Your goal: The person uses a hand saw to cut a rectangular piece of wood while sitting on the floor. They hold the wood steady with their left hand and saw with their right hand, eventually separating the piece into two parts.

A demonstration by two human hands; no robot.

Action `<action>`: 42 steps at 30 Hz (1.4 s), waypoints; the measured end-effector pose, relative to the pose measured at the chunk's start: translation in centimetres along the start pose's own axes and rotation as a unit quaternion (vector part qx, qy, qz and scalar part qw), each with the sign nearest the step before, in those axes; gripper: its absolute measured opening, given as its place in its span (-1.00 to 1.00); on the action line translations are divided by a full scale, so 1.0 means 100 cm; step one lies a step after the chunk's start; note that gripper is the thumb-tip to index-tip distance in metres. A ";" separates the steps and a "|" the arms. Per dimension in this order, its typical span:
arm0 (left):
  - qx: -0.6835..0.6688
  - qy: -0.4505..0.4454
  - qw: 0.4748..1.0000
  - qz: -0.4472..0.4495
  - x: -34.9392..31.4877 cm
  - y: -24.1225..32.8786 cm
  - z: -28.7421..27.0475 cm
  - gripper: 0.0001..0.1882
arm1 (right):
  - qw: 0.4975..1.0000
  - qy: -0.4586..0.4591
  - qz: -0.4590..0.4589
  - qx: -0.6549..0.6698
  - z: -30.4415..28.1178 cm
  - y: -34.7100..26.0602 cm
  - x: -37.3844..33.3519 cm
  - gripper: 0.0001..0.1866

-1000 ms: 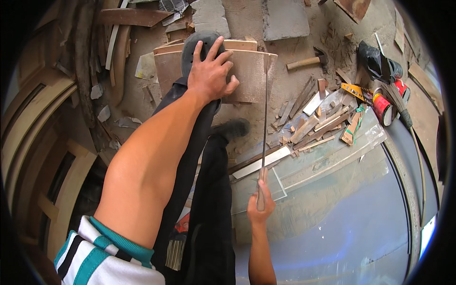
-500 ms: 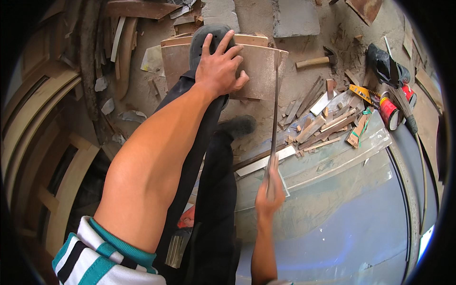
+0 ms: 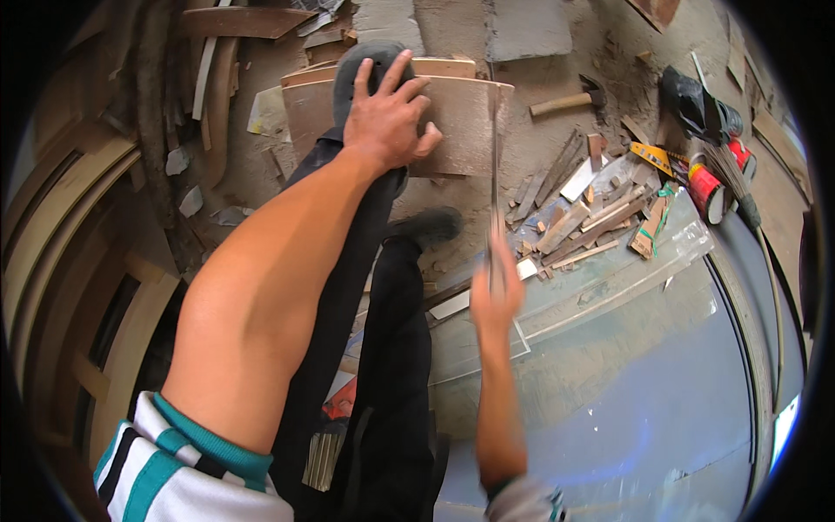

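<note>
My left hand (image 3: 383, 117) lies with spread fingers over the dark shoe (image 3: 348, 84) on my foot, its thumb side toward the brown wooden board (image 3: 461, 126). That foot stands on the board. My right hand (image 3: 496, 296), smeared by motion, is closed around the handle end of a handsaw (image 3: 495, 178); the handle is mostly hidden by the fingers. Seen edge-on, the thin blade points away from me and crosses the board near its right edge. Another pale-edged board (image 3: 444, 67) shows just behind the first.
A hammer (image 3: 565, 104) lies right of the board. Wood offcuts (image 3: 600, 217) are heaped near a grey sheet (image 3: 609, 348). Red cans (image 3: 706, 193), a yellow level (image 3: 651, 157) and a brush (image 3: 729, 170) sit at the right. Curved wooden frames (image 3: 70, 217) stand at the left.
My right hand has pushed forward with the handsaw, whose blade now reaches farther past the board. My left hand and foot keep their place on the board; the whole view has shifted slightly.
</note>
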State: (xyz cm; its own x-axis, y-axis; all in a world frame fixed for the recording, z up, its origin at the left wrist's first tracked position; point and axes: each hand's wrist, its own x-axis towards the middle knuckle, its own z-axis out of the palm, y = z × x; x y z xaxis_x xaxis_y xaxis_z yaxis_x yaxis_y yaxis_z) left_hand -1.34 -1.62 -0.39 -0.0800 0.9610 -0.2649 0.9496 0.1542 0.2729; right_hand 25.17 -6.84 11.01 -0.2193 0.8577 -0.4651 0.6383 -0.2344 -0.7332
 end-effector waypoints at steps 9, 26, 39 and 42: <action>0.018 0.002 1.000 -0.006 -0.008 -0.006 0.000 -0.60 | 0.998 -0.007 0.040 0.047 -0.027 -0.040 -0.058 -0.51; 0.015 0.001 1.000 -0.001 -0.006 -0.001 0.001 -0.58 | 1.000 0.023 -0.013 0.000 0.006 -0.016 0.013 -0.46; 0.011 0.015 1.000 0.017 0.001 -0.002 -0.002 -0.53 | 0.998 -0.063 0.029 0.003 -0.019 -0.028 -0.123 -0.48; -0.004 0.013 1.000 0.026 -0.006 0.007 0.009 -0.53 | 0.993 -0.109 -0.036 -0.005 0.023 0.008 -0.158 -0.49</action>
State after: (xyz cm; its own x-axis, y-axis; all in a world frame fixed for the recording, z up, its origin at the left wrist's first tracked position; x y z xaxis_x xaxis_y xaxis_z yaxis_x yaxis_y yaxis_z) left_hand -0.39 -2.31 -0.88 -0.0385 0.9732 -0.2266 0.9501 0.1059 0.2935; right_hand 27.45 -21.68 16.64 -0.4176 0.7526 -0.5091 0.6229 -0.1708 -0.7634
